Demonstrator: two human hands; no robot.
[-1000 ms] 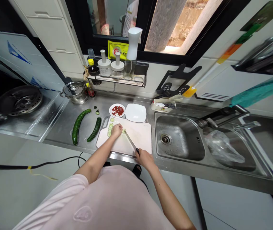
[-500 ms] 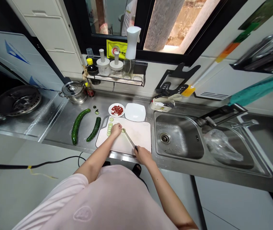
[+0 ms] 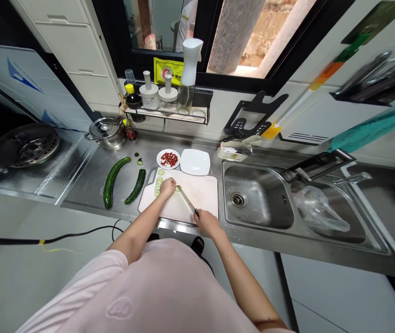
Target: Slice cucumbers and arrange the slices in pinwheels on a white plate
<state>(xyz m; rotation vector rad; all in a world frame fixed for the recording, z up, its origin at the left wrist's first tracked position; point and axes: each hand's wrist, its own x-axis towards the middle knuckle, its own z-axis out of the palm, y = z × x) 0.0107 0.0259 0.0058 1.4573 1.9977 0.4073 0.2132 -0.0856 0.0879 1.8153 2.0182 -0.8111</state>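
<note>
On the white cutting board (image 3: 200, 203), my left hand (image 3: 168, 187) is closed over a cucumber piece (image 3: 178, 188) that is mostly hidden, with only a little pale green showing by the fingertips. My right hand (image 3: 207, 223) grips the dark handle of a knife (image 3: 188, 200). Its blade slants up to the left, and the tip end meets that piece. Several cucumber slices (image 3: 158, 185) lie in a row left of my left hand. Off the board's left side are a shorter cut cucumber (image 3: 136, 187) and a long whole one (image 3: 112, 182).
Behind the board stand a plate of chopped red pieces (image 3: 171, 165) and a white square plate (image 3: 195, 167). A steel sink (image 3: 260, 217) lies to the right, a lidded pot (image 3: 104, 134) at back left. Cucumber trimmings (image 3: 139, 162) lie on the counter. A shelf (image 3: 173, 115) holds jars and bottles.
The view has shifted very slightly. Both hands and the knife stay in nearly the same place on the board.
</note>
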